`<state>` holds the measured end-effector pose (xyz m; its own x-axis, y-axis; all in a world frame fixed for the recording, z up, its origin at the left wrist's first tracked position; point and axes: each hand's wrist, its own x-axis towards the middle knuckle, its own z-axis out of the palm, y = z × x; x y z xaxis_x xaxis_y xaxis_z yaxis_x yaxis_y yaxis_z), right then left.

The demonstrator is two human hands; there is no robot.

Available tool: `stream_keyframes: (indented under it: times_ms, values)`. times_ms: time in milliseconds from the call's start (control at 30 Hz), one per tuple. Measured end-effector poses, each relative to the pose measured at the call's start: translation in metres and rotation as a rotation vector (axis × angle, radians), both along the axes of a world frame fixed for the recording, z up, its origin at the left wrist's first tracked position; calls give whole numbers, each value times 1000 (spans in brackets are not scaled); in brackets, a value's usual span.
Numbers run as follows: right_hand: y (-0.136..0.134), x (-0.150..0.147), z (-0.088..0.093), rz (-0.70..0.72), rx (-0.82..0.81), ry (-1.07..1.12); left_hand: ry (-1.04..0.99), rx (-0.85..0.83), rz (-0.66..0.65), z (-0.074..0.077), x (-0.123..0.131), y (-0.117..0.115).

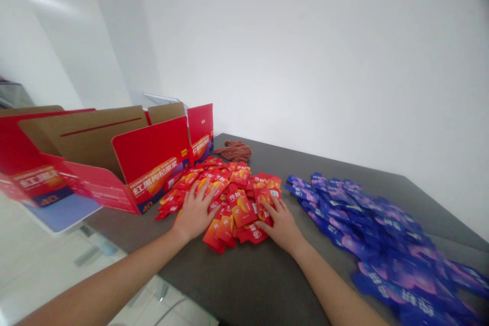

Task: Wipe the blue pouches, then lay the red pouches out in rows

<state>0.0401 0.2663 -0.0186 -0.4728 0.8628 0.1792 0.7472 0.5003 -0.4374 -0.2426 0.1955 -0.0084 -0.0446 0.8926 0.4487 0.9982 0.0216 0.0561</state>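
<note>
A heap of small red sachets with orange fruit prints lies on the dark table. On the heap's left side rests my left hand, fingers spread over the sachets. My right hand touches the heap's right edge, its fingers apart and laid against the sachets. Neither hand has a sachet gripped in it, as far as shows. To the right spreads a larger pile of blue-purple sachets, apart from both hands.
Open red cardboard boxes with raised flaps stand at the left, one close to the red heap. A brown cloth lies crumpled behind the heap. The grey table backs onto a white wall.
</note>
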Motion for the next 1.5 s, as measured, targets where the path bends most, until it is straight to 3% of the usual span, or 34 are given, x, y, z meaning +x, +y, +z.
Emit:
stream_keyframes:
  times_ms: [167,300,467,533,667,767,867,1033,1100,1167,1233,1300,1400,1500]
  values:
    - [0,8,-3,-43,44,12,-59,-27,27,5,7,14]
    - [-4,9,-4,-76,108,43,-97,9,49,23,19,6]
    - [-5,16,2,-99,129,174,-39,-30,-202,44,61,-16]
    - [-4,21,8,-151,103,268,-4,-78,-291,43,79,-17]
    - [-10,36,25,-264,34,498,70,-120,-345,31,100,-8]
    - [-25,55,37,-255,-51,647,137,-121,-377,25,101,0]
    - [-50,79,45,-250,-145,731,189,-78,-393,30,92,-1]
    - [-92,133,44,-322,-256,701,196,107,-363,51,85,-39]
    - [-103,157,39,-268,-265,587,203,257,-458,55,94,-64]
    - [-109,179,32,-63,-233,430,225,347,-642,50,108,-87]
    - [-111,195,22,174,-172,259,252,260,-793,38,120,-103]
    - [-110,204,11,325,-105,89,291,107,-898,21,127,-110]
    - [-108,204,-3,396,-28,-79,308,-34,-1008,1,128,-106]
    - [-110,193,-2,354,35,-93,204,-71,-983,1,126,-98]
